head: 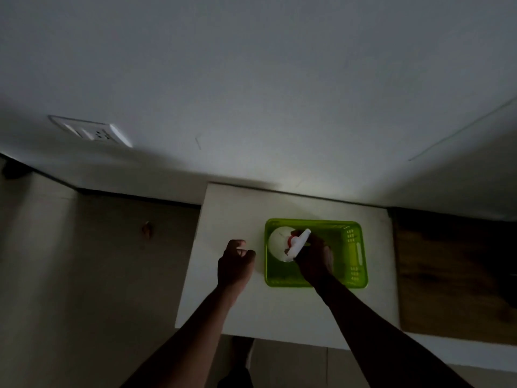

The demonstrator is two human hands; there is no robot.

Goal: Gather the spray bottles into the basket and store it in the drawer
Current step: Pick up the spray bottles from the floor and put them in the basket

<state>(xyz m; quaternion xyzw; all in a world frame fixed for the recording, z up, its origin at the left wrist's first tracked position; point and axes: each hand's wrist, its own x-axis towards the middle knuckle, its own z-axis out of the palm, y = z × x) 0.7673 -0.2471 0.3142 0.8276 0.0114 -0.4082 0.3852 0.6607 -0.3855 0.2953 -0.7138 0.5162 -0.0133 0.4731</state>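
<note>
A bright green plastic basket [347, 247] sits on a white cabinet top [229, 208]. A white spray bottle [279, 243] with a red collar and white trigger head stands in the basket's left end. My right hand [314, 257] reaches into the basket and is closed around the bottle's trigger head. My left hand [236, 263] hovers just left of the basket over the white top, its fingers loosely curled and holding nothing. The room is dim and no other spray bottle shows.
A pale wall with a switch and socket plate [92, 131] rises behind the cabinet. A dark wooden surface [453, 275] adjoins the cabinet on the right. Beige floor tiles [84, 275] lie to the left.
</note>
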